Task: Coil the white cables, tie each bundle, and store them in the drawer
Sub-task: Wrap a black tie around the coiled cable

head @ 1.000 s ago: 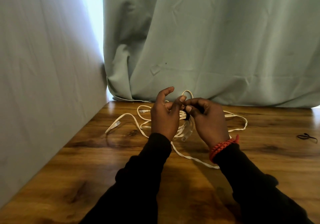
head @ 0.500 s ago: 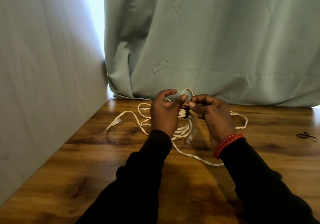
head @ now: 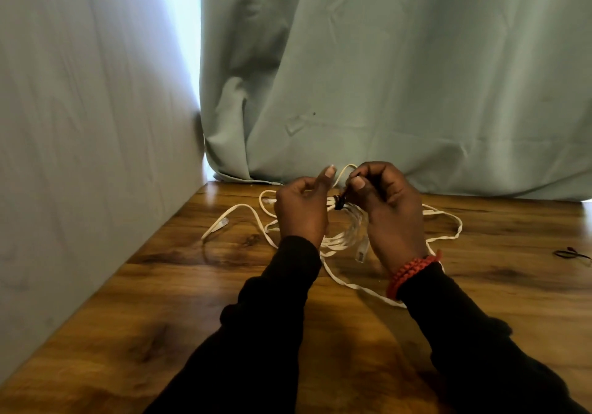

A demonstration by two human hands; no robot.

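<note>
A coiled bundle of white cable (head: pixel 347 232) hangs between my hands above the wooden table (head: pixel 224 285), with a clear plug (head: pixel 361 251) dangling from it. A black tie (head: pixel 339 202) wraps the top of the bundle. My left hand (head: pixel 301 210) grips the bundle from the left, its index finger raised. My right hand (head: pixel 387 208) pinches the end of the black tie between thumb and fingers. A second white cable (head: pixel 240 213) lies loose on the table behind and around the hands, one plug at the left.
Another black tie (head: pixel 571 255) lies on the table at the far right. A pale green curtain (head: pixel 384 77) hangs along the table's back edge. A grey wall (head: pixel 80 141) bounds the left side.
Both hands have lifted the bundle a little higher. My right hand has drawn the tie's end up and tightened around it, and my left index finger has straightened.
</note>
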